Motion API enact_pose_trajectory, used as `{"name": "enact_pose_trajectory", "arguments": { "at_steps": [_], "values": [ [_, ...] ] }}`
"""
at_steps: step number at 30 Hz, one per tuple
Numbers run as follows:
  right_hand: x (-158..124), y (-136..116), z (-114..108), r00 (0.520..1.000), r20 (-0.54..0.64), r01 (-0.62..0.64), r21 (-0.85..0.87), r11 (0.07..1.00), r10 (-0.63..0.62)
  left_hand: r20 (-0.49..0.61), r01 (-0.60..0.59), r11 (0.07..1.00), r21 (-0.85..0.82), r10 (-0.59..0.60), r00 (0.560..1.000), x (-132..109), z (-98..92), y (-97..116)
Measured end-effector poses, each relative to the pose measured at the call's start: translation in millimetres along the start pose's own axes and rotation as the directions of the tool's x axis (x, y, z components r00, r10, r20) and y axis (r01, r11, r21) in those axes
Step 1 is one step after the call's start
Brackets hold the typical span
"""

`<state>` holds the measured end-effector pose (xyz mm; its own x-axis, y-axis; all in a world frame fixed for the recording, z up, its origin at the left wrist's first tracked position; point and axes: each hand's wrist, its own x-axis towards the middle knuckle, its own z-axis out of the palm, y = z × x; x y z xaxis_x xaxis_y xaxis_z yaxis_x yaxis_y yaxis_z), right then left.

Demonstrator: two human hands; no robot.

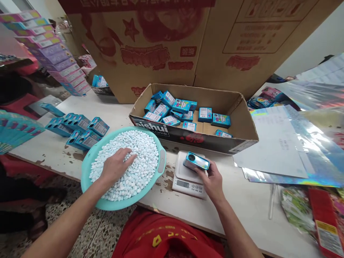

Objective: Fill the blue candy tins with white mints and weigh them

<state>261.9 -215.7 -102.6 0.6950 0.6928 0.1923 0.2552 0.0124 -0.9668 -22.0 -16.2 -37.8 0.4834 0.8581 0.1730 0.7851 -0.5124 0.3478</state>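
Observation:
My left hand [116,165] reaches down into a heap of small white candies [142,154] in a turquoise plastic basin [158,179]. Its thumb and forefinger are spread apart, and some fingertips are hidden among the pieces. Closed around the near end of a small blue box [197,162] is my right hand [211,177]. That box lies tilted over a white digital scale [185,175], its silvery face with a round dark opening turned up. Whether it rests on the scale's plate I cannot tell.
Behind the scale stands an open carton [228,141] with several blue boxes [181,105] inside. More blue boxes [98,126] stand left of the basin. A large cardboard box [166,43] rises behind. Silvery sheets [274,143] lie at right; tall stacked boxes [56,57] lean at left.

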Motion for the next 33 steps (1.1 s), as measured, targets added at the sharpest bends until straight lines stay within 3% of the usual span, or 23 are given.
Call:
{"name": "enact_pose_trajectory", "arguments": {
  "at_steps": [2, 4, 5, 7, 9, 11, 13, 17, 26, 30, 33],
  "values": [
    [-2.2, 2.7, -4.6, 0.999, 0.008, 0.037, -0.009, 0.999, -0.037, -0.05, 0.044, 0.988, -0.146, -0.052, 0.997, 0.9, -2.1, -0.9],
    [-6.7, 4.8, -12.9, 0.998, -0.013, 0.066, -0.003, 0.998, -0.066, -0.052, 0.197, 0.92, -0.34, -0.227, 0.972, 3.8, -4.8, -0.6],
    [-9.3, 5.7, -17.7, 0.997, -0.033, 0.07, 0.005, 0.998, -0.07, -0.026, 0.292, 0.837, -0.462, -0.342, 0.939, 5.8, -6.7, 0.2],
    [-14.5, 6.9, -26.9, 0.995, -0.084, 0.052, 0.013, 0.999, -0.051, 0.074, 0.414, 0.557, -0.72, -0.532, 0.844, 10.6, -11.6, 2.8],
    [-18.9, 7.3, -34.1, 0.991, -0.136, 0.007, 0.001, 1.0, -0.007, 0.198, 0.399, 0.214, -0.892, -0.609, 0.768, 16.0, -18.3, 6.1],
    [-22.0, 7.1, -38.5, 0.982, -0.188, -0.038, -0.013, 0.999, 0.035, 0.267, 0.315, -0.032, -0.949, -0.615, 0.742, 21.1, -26.1, 9.4],
    [-23.7, 6.7, -40.0, 0.972, -0.227, -0.067, -0.02, 0.998, 0.06, 0.285, 0.244, -0.151, -0.958, -0.605, 0.744, 25.0, -33.4, 12.3],
    [-24.2, 5.8, -37.2, 0.962, -0.255, -0.099, -0.002, 0.995, 0.095, 0.285, 0.197, -0.209, -0.958, -0.603, 0.745, 28.9, -41.1, 17.5],
    [-24.4, 5.9, -31.1, 0.96, -0.243, -0.137, 0.024, 0.99, 0.139, 0.282, 0.186, -0.214, -0.959, -0.648, 0.708, 29.7, -40.9, 21.8],
    [-25.3, 7.4, -29.8, 0.972, -0.2, -0.126, 0.019, 0.992, 0.127, 0.442, 0.308, -0.318, -0.897, -0.611, 0.657, 26.8, -40.6, 15.5],
    [-18.9, 7.6, -22.5, 0.988, -0.157, -0.017, -0.019, 1.0, 0.014, 0.464, 0.295, -0.369, -0.882, -0.559, 0.688, 23.6, -36.8, 14.6]
  ]
}}
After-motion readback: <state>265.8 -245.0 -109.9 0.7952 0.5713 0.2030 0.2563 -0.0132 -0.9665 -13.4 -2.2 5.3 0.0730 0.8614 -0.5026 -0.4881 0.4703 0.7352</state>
